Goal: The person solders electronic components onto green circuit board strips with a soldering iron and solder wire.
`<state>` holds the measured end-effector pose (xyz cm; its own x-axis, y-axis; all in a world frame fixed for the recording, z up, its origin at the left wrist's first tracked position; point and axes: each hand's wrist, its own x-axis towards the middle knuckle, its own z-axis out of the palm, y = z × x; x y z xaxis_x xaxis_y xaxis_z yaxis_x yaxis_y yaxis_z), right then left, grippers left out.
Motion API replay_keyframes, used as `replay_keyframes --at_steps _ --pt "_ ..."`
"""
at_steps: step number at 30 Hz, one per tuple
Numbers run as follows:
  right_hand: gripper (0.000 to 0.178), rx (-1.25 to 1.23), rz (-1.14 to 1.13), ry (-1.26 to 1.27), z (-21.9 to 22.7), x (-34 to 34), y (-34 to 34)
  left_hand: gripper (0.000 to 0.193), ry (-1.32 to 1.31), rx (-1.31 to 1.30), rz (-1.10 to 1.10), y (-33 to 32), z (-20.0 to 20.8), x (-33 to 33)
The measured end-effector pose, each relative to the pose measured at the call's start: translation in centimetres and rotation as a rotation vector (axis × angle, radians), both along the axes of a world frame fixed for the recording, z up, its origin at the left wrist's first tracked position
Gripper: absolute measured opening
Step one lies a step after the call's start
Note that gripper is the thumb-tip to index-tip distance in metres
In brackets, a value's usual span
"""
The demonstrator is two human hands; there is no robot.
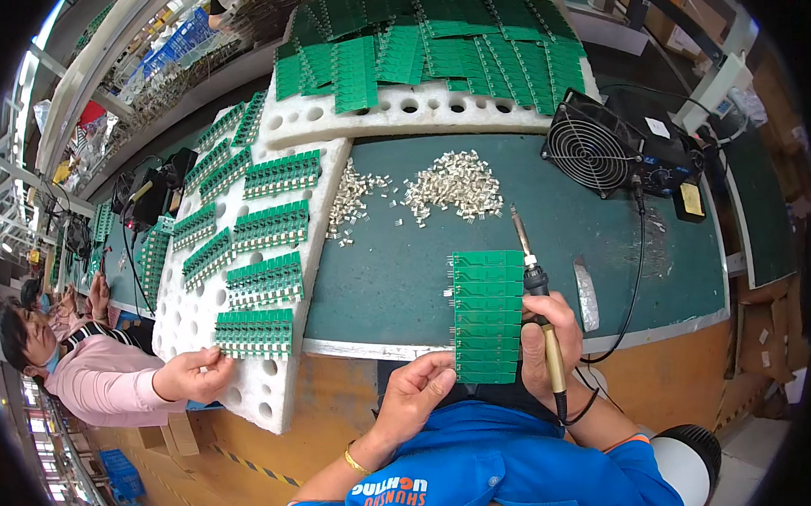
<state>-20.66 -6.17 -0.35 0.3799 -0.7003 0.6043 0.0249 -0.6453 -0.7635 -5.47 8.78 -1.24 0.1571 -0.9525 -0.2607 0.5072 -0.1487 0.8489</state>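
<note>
Both hands are steadying one green board [487, 315] above the bench's front edge: the left hand [418, 387] is pinching its lower left corner, and the right hand [549, 339] is closing around a soldering iron [553, 354] while meeting the board's right edge. From my remote seat I am reading across from the left, where a co-worker's hand [196, 375] is touching the nearest of the assembled boards [264, 281], which are lying on a white foam slab [268, 399] with pale connectors along their edges; I am judging these to be further along. Next, loose white connectors [454, 185] are lying in two heaps on the green bench [377, 292], so plenty of parts are waiting. Behind them, a broad spread of green boards [432, 60] is covering another foam slab [389, 103], though I cannot tell whether those are done or pending. On the held board, pins and pale pieces are jutting from the left edge, so I am guessing it is partway through; its joints are too small for me to check. The iron's tip is pointing past the board's far edge without touching it, and farther right a black fan [591, 153] is standing on the bench
</note>
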Motion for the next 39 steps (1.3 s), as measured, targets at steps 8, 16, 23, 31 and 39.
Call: replay_keyframes --at_steps 8,16,23,31,39 --pt "0.025 0.002 -0.040 -0.045 0.2 0.3 0.0 0.026 0.000 0.023 -0.027 -0.2 -0.2 -0.2" --pt "0.028 0.114 -0.078 -0.151 -0.7 0.9 -0.7 0.029 0.005 0.040 -0.032 -1.1 0.6 -0.5" --pt "0.025 0.117 -0.088 -0.171 -0.6 1.1 -1.3 0.030 -0.051 0.085 0.015 -1.0 0.6 -0.4" --pt "0.026 0.116 -0.092 -0.170 -0.6 1.4 -1.3 0.026 -0.051 0.071 0.104 -1.6 1.7 -1.3" --pt "0.026 0.106 -0.095 -0.131 -0.5 1.5 -1.5 0.023 -0.034 0.105 0.108 -1.7 1.6 -1.3"
